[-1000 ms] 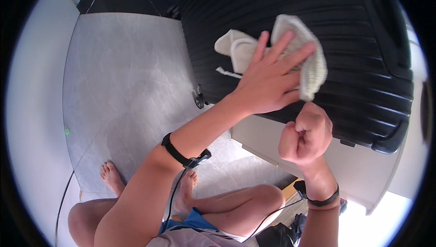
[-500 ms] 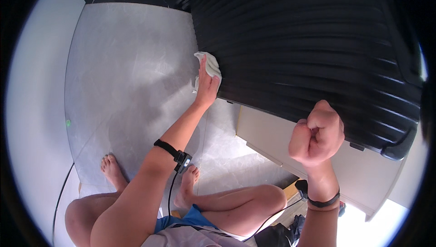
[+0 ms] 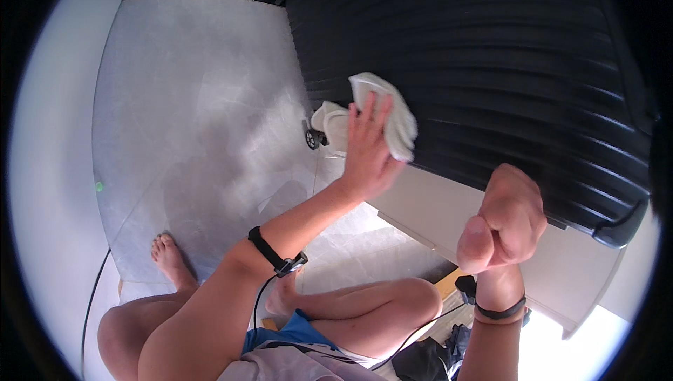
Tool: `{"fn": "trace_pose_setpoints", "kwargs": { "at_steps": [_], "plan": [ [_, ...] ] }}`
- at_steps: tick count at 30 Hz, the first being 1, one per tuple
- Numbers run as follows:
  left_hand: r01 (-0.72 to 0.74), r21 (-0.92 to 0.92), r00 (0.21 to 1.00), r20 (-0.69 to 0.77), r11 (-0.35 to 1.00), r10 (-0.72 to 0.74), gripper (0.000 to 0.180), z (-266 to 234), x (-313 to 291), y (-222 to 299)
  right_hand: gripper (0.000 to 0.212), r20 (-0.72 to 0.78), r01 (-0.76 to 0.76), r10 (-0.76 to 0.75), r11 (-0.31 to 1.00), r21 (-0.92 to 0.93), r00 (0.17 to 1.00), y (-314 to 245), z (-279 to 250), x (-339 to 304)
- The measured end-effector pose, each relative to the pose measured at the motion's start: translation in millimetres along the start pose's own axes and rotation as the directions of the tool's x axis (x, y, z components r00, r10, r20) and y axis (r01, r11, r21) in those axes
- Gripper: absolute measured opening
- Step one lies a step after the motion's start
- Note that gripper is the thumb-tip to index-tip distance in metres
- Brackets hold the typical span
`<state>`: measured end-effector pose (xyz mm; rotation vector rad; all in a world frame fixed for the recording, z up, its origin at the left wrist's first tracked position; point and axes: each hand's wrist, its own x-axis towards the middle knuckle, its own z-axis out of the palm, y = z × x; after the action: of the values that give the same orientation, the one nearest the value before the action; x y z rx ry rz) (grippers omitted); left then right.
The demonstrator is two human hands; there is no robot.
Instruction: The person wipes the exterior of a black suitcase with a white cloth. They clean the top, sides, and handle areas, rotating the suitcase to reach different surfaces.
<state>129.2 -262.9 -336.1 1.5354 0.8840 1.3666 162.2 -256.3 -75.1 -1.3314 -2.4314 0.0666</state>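
Two bare hands show in the head view, each with a dark band at the wrist. The left hand (image 3: pixel 366 150) is spread flat with its fingers (image 3: pixel 364 111) stretched out, pressing a white cloth (image 3: pixel 392 111) against the ribbed side of a large black suitcase (image 3: pixel 491 65). The cloth is bunched up; most of it lies under and to the right of the fingers, and a smaller fold sticks out on the left, near the lower left corner of the suitcase. A small black wheel (image 3: pixel 313 139) of the suitcase sits just beside that fold, over the grey tiled floor (image 3: pixel 196 100). The right hand (image 3: pixel 503 216) is curled into a fist with the thumb on the near side, and nothing shows inside it; it hangs in the air near the lower edge of the suitcase, well apart from the cloth. A black handle (image 3: pixel 620 227) of the suitcase curves out to the right of that fist. Under the suitcase runs a pale flat ledge (image 3: pixel 434 216). Below, the person's bare legs and one bare foot (image 3: pixel 168 258) rest on the floor.
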Motion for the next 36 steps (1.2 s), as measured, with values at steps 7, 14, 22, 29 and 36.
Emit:
{"fn": "trace_pose_setpoints", "kwargs": {
  "at_steps": [7,14,22,29,36],
  "plan": [
    [-0.395,-0.005,0.914,0.095,0.919,0.394,0.047,-13.4,71.1,69.0,0.020,-0.117,0.099,-0.086,0.989,0.110,0.989,14.6,-3.1,-7.2],
    [-0.557,0.028,0.830,-0.016,0.830,0.557,0.035,-11.5,116.5,84.8,0.017,-0.111,0.099,-0.084,0.985,0.140,0.990,21.3,-7.8,-5.8],
    [-0.466,0.229,0.872,-0.045,0.855,0.488,0.048,-14.7,76.9,-25.8,0.021,-0.183,0.168,-0.152,0.983,0.074,0.971,37.8,-0.2,-8.0],
    [-0.078,0.077,0.987,-0.132,0.994,0.087,0.077,-8.8,40.8,-125.3,0.010,-0.276,0.195,-0.213,0.977,-0.091,0.937,25.9,1.8,37.1],
    [-0.037,0.062,0.988,-0.151,0.997,0.046,0.068,-15.5,65.4,-105.2,0.038,-0.140,-0.016,-0.200,0.522,-0.853,0.970,45.1,-72.2,147.7]
  ]
}}
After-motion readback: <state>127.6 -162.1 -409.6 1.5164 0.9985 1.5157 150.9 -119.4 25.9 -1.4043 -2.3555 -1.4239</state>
